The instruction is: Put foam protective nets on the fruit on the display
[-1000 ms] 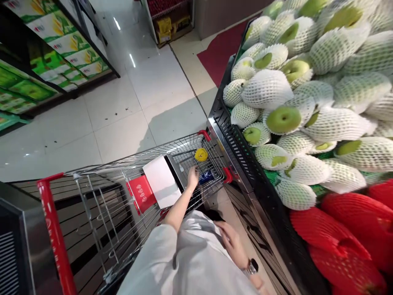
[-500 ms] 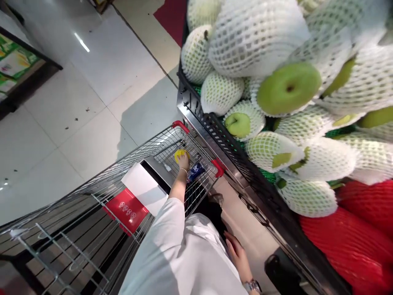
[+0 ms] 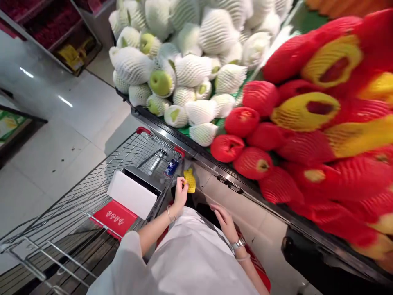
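Observation:
My left hand (image 3: 179,192) is closed on a small yellow netted item (image 3: 190,180), held just outside the near right corner of the wire shopping cart (image 3: 92,192). A blue packet (image 3: 171,167) lies in the cart's front end. My right hand (image 3: 224,219) hangs low by my white top, fingers loosely spread and holding nothing, a watch on its wrist. To the right, the fruit stand (image 3: 215,166) carries green apples in white foam nets (image 3: 161,82) and red-netted fruit (image 3: 251,162).
A white card and red child-seat flap (image 3: 115,213) sit in the cart's middle. Dark shelving (image 3: 18,127) stands at far left across the pale tiled floor (image 3: 61,135). Another shelf with yellow packs (image 3: 72,57) is at the back. A black object (image 3: 294,254) lies under the stand.
My left hand has lifted the yellow item out of the cart and drawn it back toward me. The view has swung right, showing more red fruit.

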The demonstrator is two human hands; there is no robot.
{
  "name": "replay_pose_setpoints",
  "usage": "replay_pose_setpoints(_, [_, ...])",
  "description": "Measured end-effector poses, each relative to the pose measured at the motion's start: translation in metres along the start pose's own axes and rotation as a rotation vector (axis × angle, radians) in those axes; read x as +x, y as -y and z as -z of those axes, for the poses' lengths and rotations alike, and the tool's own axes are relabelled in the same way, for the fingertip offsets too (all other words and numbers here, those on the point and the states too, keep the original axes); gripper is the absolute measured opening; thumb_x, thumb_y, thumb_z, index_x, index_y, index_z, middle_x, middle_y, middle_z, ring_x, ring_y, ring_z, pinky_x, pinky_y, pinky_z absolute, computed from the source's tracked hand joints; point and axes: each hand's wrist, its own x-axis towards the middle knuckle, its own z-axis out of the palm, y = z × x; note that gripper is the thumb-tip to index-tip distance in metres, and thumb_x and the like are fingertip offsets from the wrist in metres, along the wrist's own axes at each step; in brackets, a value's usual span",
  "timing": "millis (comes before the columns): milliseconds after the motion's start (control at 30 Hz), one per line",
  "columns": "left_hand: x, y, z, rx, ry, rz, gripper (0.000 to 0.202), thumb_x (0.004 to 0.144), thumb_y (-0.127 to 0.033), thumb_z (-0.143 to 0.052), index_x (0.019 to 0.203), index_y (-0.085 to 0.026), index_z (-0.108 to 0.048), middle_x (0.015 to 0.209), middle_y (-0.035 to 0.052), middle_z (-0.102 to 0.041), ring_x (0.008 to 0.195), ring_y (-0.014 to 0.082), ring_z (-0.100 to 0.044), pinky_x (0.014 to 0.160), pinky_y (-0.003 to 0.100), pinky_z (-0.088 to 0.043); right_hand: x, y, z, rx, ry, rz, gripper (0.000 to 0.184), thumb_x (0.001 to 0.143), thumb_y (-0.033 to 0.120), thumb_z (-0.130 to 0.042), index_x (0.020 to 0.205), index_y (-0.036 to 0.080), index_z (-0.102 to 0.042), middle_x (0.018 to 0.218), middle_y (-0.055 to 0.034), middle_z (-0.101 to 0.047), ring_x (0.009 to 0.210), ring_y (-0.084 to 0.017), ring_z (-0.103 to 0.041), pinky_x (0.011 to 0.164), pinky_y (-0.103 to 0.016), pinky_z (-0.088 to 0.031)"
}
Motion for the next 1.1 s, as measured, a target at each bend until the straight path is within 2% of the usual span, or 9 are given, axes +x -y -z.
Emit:
replay_pose_setpoints(133, [-0.109,-0.028,-0.065,-0.095,0.254,-0.097,0.028,0.082,-0.045,-0.054,0.093,-0.021,-0.044,0.086,0.0012,-0.05,0.079,0.0145,-0.053,0.074,0.027,-0.047,-0.052,-0.008,0.06,0.24,-0.096,0.028,0.04,0.089,0.052,-0.054,0.107,0.02,-0.07,0.11,-0.0114,-0.07,0.101,-0.025,-0.067,0.096,-0.043,-0.052])
replay_pose_setpoints(233, [-0.175,-0.042,-0.125,-0.088,0.603,-0.151,0.05,0.065,-0.046,-0.073,0.096,-0.021,-0.043,0.091,0.0014,-0.05,0.081,0.0153,-0.052,0.074,0.028,-0.046,-0.094,-0.027,0.103,0.353,-0.276,0.066,0.041,0.079,0.055,-0.065,0.1,0.019,-0.07,0.102,-0.0105,-0.072,0.093,-0.025,-0.068,0.087,-0.04,-0.056])
replay_pose_setpoints(300, [-0.208,-0.055,-0.163,-0.023,0.775,-0.191,0.058,0.056,-0.037,-0.082,0.095,-0.021,-0.042,0.094,0.0015,-0.048,0.085,0.0165,-0.051,0.079,0.03,-0.045,-0.118,-0.04,0.129,0.4,-0.493,0.099,0.042,0.075,0.055,-0.069,0.098,0.019,-0.067,0.098,-0.0094,-0.071,0.089,-0.024,-0.067,0.083,-0.038,-0.056])
replay_pose_setpoints(433, [-0.25,-0.09,-0.218,0.073,0.903,-0.431,0.033,0.071,-0.028,-0.073,0.092,-0.02,-0.049,0.106,0.0069,-0.05,0.105,0.0224,-0.051,0.095,0.038,-0.043,-0.155,-0.056,0.169,0.485,-0.744,0.165,0.043,0.08,0.049,-0.067,0.11,0.02,-0.06,0.113,-0.0111,-0.065,0.103,-0.023,-0.062,0.093,-0.039,-0.05])
replay_pose_setpoints(533, [-0.27,-0.112,-0.234,0.155,0.832,-0.65,0.022,0.074,-0.025,-0.071,0.09,-0.019,-0.057,0.118,0.0115,-0.049,0.118,0.0266,-0.046,0.104,0.045,-0.037,-0.171,-0.055,0.185,0.584,-0.778,0.165,0.039,0.086,0.05,-0.058,0.112,0.022,-0.056,0.121,-0.0107,-0.06,0.111,-0.023,-0.058,0.097,-0.039,-0.048])
replay_pose_setpoints(633, [-0.282,-0.125,-0.243,0.179,0.874,-0.727,0.016,0.077,-0.025,-0.069,0.089,-0.02,-0.061,0.108,0.0098,-0.058,0.108,0.0245,-0.054,0.098,0.042,-0.043,-0.174,-0.048,0.197,0.831,-0.68,0.164,0.044,0.084,0.056,-0.057,0.114,0.025,-0.052,0.124,-0.0092,-0.059,0.111,-0.022,-0.059,0.095,-0.038,-0.05])
replay_pose_setpoints(733, [-0.284,-0.136,-0.255,0.204,0.986,-0.663,0.014,0.079,-0.027,-0.066,0.089,-0.019,-0.06,0.092,0.0056,-0.064,0.089,0.0198,-0.06,0.084,0.034,-0.048,-0.171,-0.036,0.222,1.026,-0.601,0.187,0.047,0.078,0.056,-0.065,0.112,0.025,-0.053,0.117,-0.0075,-0.062,0.105,-0.021,-0.061,0.09,-0.034,-0.052])
replay_pose_setpoints(900, [-0.276,-0.158,-0.292,0.129,1.107,-0.382,0.027,0.081,-0.04,-0.064,0.089,-0.018,-0.051,0.086,0.0027,-0.063,0.078,0.0145,-0.061,0.072,0.025,-0.05,-0.172,-0.01,0.288,1.042,-0.76,0.359,0.05,0.065,0.038,-0.082,0.106,0.027,-0.055,0.088,0.0011,-0.062,0.083,-0.014,-0.061,0.079,-0.025,-0.051])
replay_pose_setpoints(1100, [-0.271,-0.177,-0.353,0.107,1.123,-0.399,0.034,0.078,-0.043,-0.068,0.095,-0.018,-0.054,0.094,0.0037,-0.064,0.085,0.0166,-0.062,0.078,0.027,-0.052,-0.178,0.01,0.335,0.972,-0.707,0.429,0.065,0.076,0.041,-0.073,0.132,0.031,-0.043,0.114,-0.0047,-0.061,0.106,-0.02,-0.061,0.092,-0.034,-0.051])
